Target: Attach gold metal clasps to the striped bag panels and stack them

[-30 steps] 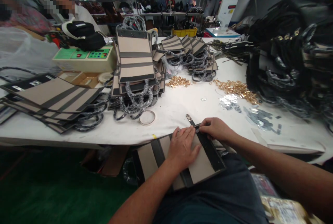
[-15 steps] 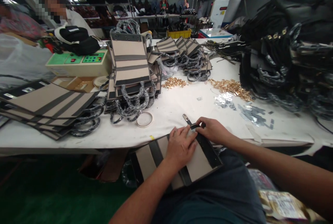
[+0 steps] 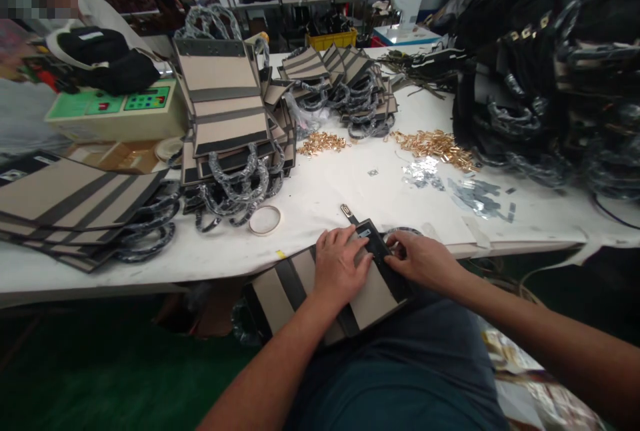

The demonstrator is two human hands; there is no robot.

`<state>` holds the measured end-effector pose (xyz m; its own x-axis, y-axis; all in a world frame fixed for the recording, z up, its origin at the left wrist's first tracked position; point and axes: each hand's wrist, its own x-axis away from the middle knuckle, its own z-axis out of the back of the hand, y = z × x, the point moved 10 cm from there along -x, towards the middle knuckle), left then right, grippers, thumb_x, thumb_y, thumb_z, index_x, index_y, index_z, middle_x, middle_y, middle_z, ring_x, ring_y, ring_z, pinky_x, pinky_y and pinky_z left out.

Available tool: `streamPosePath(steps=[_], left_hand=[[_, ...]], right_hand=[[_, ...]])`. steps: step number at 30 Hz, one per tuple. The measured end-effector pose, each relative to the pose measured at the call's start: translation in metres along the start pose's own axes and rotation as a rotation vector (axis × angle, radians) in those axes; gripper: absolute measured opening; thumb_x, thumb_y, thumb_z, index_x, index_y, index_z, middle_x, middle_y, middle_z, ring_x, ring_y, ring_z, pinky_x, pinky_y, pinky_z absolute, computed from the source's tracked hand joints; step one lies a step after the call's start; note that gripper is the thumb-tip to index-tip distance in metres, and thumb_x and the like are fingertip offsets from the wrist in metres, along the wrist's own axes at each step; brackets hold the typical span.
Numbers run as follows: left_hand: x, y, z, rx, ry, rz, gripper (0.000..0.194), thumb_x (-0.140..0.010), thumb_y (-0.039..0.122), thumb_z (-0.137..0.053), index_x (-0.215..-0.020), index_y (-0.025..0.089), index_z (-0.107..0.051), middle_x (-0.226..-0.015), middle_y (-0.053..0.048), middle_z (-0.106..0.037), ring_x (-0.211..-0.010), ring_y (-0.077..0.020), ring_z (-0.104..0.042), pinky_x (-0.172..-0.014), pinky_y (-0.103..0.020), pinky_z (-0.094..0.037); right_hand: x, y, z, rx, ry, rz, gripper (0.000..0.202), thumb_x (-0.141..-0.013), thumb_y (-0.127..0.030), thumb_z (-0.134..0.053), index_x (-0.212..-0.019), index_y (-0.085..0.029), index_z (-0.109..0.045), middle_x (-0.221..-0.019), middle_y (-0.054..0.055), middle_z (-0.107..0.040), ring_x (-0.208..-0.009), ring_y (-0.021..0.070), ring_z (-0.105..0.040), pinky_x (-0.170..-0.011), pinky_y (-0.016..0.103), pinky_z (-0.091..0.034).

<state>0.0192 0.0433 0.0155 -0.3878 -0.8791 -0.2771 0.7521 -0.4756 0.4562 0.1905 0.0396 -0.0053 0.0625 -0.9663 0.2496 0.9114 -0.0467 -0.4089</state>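
Note:
A beige panel with black bands [image 3: 375, 297] lies tilted across my lap and the table's front edge. My left hand [image 3: 341, 263] rests on it, fingers spread. Close to those fingertips, a small silver plate [image 3: 363, 233] sits on the panel's black end band. At the right side of that band my right hand [image 3: 417, 259] has its thumb and fingertips pinched together; what is between them is too small to make out. A black strap with a metal piece [image 3: 347, 212] sticks out past the panel's far corner.
Stacked striped panels with wrapped handles [image 3: 227, 77] stand at the left and centre. A tape roll [image 3: 265, 219], gold pieces [image 3: 435, 147] and silver plates [image 3: 480, 197] lie on the white table [image 3: 320, 184]. Black bags [image 3: 510, 97] are piled at right. A person's sleeve [image 3: 107, 17] shows back left.
My right hand has moved off the silver plate, down along the black band. My left hand stays on the panel. The view has shifted, and surroundings appear higher and further left.

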Motion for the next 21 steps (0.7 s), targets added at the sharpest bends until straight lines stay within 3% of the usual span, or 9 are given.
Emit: streamPosePath(steps=[7, 21], left_hand=[[0.000, 0.003, -0.002, -0.016, -0.018, -0.028, 0.047, -0.084, 0.043, -0.081, -0.128, 0.030, -0.071, -0.149, -0.006, -0.061, -0.135, -0.0321, -0.052, -0.122, -0.059, -0.034], [-0.007, 0.004, -0.002, -0.020, 0.014, 0.020, 0.041, -0.083, 0.047, -0.085, -0.119, 0.032, -0.074, -0.140, -0.006, -0.065, -0.128, -0.0330, -0.056, -0.117, -0.059, -0.040]], right_hand=[[-0.007, 0.003, -0.002, -0.020, -0.039, -0.036, 0.025, -0.086, -0.032, -0.071, -0.109, -0.024, -0.064, -0.086, 0.002, -0.073, -0.078, 0.0217, -0.067, -0.066, 0.029, -0.037], [-0.014, 0.010, -0.009, -0.115, -0.077, -0.015, 0.027, -0.083, -0.033, -0.073, -0.106, -0.024, -0.062, -0.081, 0.000, -0.069, -0.077, 0.0209, -0.064, -0.065, 0.029, -0.037]])
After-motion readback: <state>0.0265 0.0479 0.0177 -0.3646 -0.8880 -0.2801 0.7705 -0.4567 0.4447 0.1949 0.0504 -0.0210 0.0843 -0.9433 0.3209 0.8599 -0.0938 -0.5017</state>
